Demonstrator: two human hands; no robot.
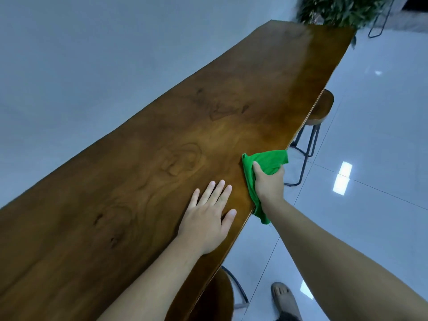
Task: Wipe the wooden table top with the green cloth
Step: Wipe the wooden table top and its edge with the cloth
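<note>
now right hand (268,184), fingers clamped on green cloth (266,161), at counter (139,170) edge; left hand (208,218) beside cloth, fingers apart, flat, likely bracing.

Cool dim light, lamp glare on glossy floor (342,177), blurred plant (335,10), wide-angle tilt

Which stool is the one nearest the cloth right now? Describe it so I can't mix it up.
Follow the long wooden table top along its right edge, past the green cloth in the right hand. The stool tucked under there has a round wooden seat and black metal legs; the other stool stands beside the person's foot.
</note>
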